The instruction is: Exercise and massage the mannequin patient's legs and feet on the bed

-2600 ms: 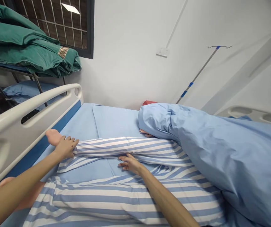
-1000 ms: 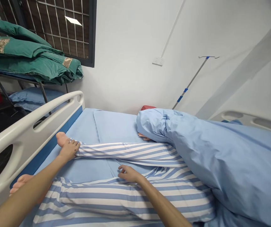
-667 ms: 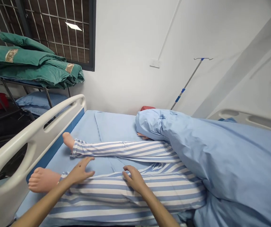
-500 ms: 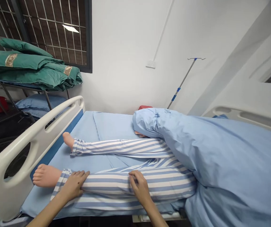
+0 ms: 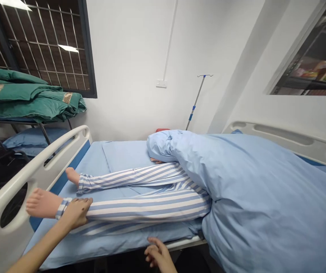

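A patient manikin lies on a hospital bed in blue-and-white striped pyjamas, with a light blue quilt (image 5: 254, 189) over its upper body and head. My left hand (image 5: 76, 213) curves over the lower end of the near trouser leg (image 5: 145, 209), just above the bare near foot (image 5: 41, 203). The far leg (image 5: 123, 180) lies beyond it, its bare foot (image 5: 72, 176) near the white bed rail (image 5: 34, 174). Below the mattress edge, my right hand (image 5: 158, 253) hangs with curled fingers, holding nothing. A manikin hand (image 5: 155, 160) shows at the quilt's edge.
A second white rail (image 5: 282, 136) stands at the bed's far right. Behind the bed are an IV pole (image 5: 197, 102) and a wall socket (image 5: 161, 83). Folded green quilts (image 5: 23, 98) and a blue pillow (image 5: 34, 142) lie on a metal rack beneath a grilled window (image 5: 37, 49).
My right hand has left the trouser leg and dropped below the bed edge. My left hand has moved toward the near ankle. The view has swung, showing more of the bed and room.
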A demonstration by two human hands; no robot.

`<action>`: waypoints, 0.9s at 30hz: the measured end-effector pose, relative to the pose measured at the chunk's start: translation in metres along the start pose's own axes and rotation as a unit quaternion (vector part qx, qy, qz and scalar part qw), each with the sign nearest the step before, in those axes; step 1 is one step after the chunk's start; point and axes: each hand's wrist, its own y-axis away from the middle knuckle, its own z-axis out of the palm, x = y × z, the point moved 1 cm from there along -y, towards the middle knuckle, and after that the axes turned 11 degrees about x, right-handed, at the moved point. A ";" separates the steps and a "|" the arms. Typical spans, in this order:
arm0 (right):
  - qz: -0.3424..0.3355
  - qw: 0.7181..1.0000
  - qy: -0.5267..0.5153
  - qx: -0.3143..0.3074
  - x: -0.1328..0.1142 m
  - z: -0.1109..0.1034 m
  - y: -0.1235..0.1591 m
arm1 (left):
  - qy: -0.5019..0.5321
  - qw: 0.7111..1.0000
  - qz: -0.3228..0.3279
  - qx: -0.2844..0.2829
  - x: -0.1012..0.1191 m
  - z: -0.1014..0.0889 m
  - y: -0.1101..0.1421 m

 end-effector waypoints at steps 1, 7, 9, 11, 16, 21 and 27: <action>0.011 0.999 -0.033 -0.009 -0.009 0.007 -0.002 | -0.010 1.000 0.011 0.019 0.000 -0.014 -0.001; 0.071 0.973 -0.220 -0.028 -0.063 0.038 -0.011 | -0.040 0.997 0.030 0.053 0.008 -0.063 0.002; 0.077 0.964 -0.253 -0.028 -0.068 0.040 -0.012 | -0.046 0.997 0.028 0.057 0.011 -0.067 0.005; 0.079 0.960 -0.266 -0.033 -0.069 0.038 -0.010 | -0.050 0.997 0.023 0.059 0.013 -0.067 0.008; 0.040 0.958 -0.273 -0.075 -0.089 0.026 0.006 | -0.022 0.997 -0.006 0.077 0.017 -0.059 0.010; -0.021 0.962 -0.250 -0.111 -0.134 0.009 0.025 | 0.062 0.992 -0.068 0.089 0.040 -0.036 0.009; -0.071 0.958 -0.234 -0.148 -0.180 -0.006 0.041 | 0.174 0.971 -0.120 0.115 0.094 -0.006 0.001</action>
